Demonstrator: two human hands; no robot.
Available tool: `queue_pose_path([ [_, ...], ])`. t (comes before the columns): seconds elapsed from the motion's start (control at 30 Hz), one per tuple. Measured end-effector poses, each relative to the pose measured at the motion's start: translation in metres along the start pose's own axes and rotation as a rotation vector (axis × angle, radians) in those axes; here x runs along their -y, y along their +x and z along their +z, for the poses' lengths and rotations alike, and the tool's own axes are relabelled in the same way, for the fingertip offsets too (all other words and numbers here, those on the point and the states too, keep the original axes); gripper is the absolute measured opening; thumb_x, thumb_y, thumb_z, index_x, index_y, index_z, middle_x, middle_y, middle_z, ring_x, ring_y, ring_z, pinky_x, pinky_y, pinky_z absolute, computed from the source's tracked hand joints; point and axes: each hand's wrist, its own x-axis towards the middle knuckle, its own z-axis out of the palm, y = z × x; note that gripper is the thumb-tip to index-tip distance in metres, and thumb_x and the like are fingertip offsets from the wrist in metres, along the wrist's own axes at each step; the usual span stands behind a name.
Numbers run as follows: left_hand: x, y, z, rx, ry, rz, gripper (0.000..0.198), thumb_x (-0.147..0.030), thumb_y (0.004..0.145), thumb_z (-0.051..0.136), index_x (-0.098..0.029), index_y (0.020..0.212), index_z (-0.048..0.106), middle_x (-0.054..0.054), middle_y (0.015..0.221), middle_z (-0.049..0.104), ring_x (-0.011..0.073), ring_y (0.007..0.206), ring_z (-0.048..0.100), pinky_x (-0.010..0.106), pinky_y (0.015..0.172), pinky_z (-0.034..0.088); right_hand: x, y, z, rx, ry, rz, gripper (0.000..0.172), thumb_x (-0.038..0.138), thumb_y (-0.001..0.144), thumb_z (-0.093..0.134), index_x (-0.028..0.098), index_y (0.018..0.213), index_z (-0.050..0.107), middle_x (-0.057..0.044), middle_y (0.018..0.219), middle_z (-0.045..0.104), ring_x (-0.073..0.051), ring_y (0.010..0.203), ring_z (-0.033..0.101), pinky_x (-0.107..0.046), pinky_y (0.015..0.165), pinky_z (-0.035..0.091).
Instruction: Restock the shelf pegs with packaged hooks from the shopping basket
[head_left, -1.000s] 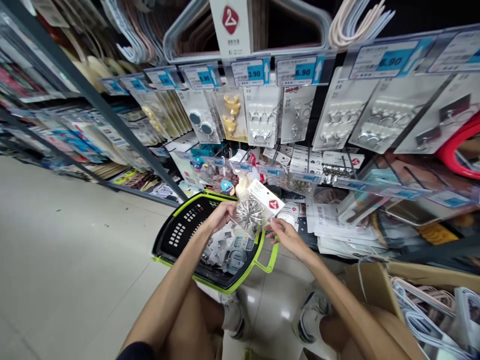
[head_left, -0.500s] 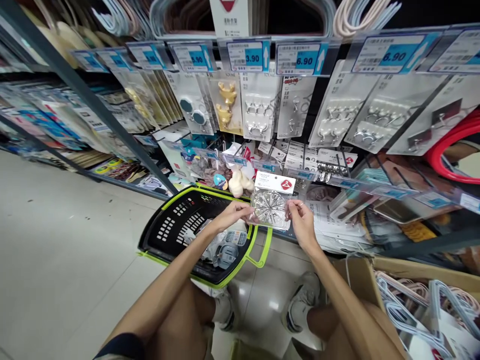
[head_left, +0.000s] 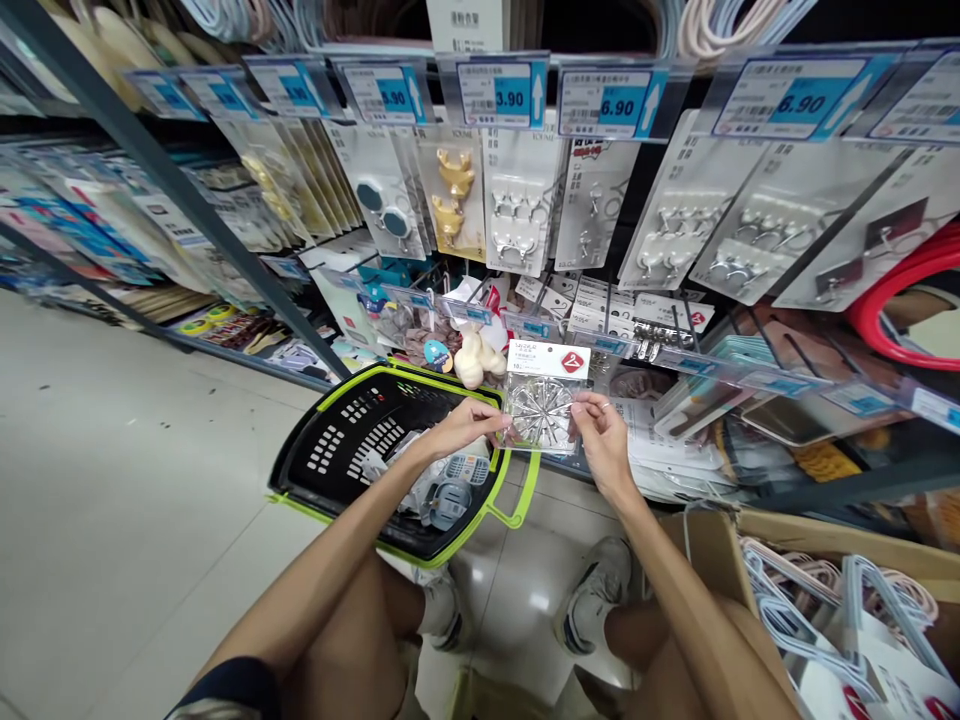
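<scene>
Between my two hands is a clear pack of metal clips (head_left: 541,410), fanned out in a circle under a white header card with a red diamond. My left hand (head_left: 469,428) pinches the pack's left edge. On its opposite edge, the fingers of my right hand (head_left: 602,440) are closed, with a ring on one finger. Below my left forearm stands a black shopping basket (head_left: 300,480) with a lime-green rim and handle. Grey plastic items (head_left: 450,500) and clear-wrapped goods lie inside it, partly hidden by the forearm.
Carded hooks (head_left: 517,215) hang in front of me under a rail of price tags (head_left: 491,92). A lower shelf holds more packs and plush items (head_left: 476,360). To the right, a cardboard box (head_left: 709,545) holds hangers (head_left: 810,620). A red ring-shaped item (head_left: 874,315) hangs at far right.
The view has shifted slightly, so the basket and box sit a little further left and higher. Both hands keep their hold on the pack, which stays nearly in place.
</scene>
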Motion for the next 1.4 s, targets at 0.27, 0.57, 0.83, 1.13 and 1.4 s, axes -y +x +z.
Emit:
queue_pose_path([
  [0.27, 0.016, 0.006, -0.004, -0.053, 0.07, -0.045, 0.045, -0.056, 0.084, 0.069, -0.013, 0.078, 0.079, 0.006, 0.076, 0.073, 0.0162, 0.069, 0.063, 0.028, 0.067, 0.057, -0.01, 0.003, -0.002, 0.035, -0.025, 0.059, 0.034, 0.048, 0.085, 0.073, 0.023, 0.105, 0.062, 0.0, 0.084, 0.062, -0.013, 0.065, 0.056, -0.026, 0.053, 0.047],
  [0.57, 0.049, 0.014, -0.005, -0.136, 0.305, -0.058, 0.052, -0.063, 0.086, 0.061, -0.014, 0.067, 0.066, 0.0, 0.063, 0.058, 0.0141, 0.063, 0.055, 0.026, 0.062, 0.052, -0.042, 0.01, -0.013, 0.085, -0.213, 0.213, 0.044, 0.057, 0.082, 0.069, 0.022, 0.106, 0.057, -0.003, 0.088, 0.068, -0.018, 0.072, 0.066, -0.031, 0.059, 0.054],
  [0.83, 0.065, 0.057, 0.026, -0.38, 0.191, -0.03, 0.055, -0.055, 0.086, 0.065, -0.01, 0.118, 0.071, 0.008, 0.088, 0.074, 0.0179, 0.069, 0.067, 0.026, 0.057, 0.054, -0.055, 0.035, -0.034, -0.028, -0.514, 0.067, 0.047, 0.053, 0.079, 0.069, 0.018, 0.109, 0.058, -0.008, 0.093, 0.072, -0.022, 0.08, 0.069, -0.039, 0.079, 0.055],
  [1.13, 0.052, 0.093, 0.038, -0.412, 0.327, 0.147, 0.055, -0.045, 0.092, 0.062, -0.011, 0.135, 0.066, 0.012, 0.103, 0.078, 0.0215, 0.088, 0.073, 0.031, 0.081, 0.058, -0.037, 0.052, -0.05, -0.11, -0.516, -0.115, 0.047, 0.048, 0.085, 0.066, 0.017, 0.118, 0.056, -0.013, 0.104, 0.072, -0.025, 0.094, 0.07, -0.041, 0.085, 0.055],
  [1.4, 0.035, 0.121, 0.041, -0.467, 0.286, 0.197, 0.053, -0.041, 0.091, 0.065, -0.012, 0.136, 0.065, 0.009, 0.103, 0.078, 0.0197, 0.088, 0.072, 0.029, 0.083, 0.056, -0.034, 0.06, -0.054, -0.211, -0.507, -0.163, 0.047, 0.048, 0.087, 0.066, 0.017, 0.122, 0.057, -0.011, 0.101, 0.072, -0.023, 0.09, 0.07, -0.039, 0.084, 0.056],
])
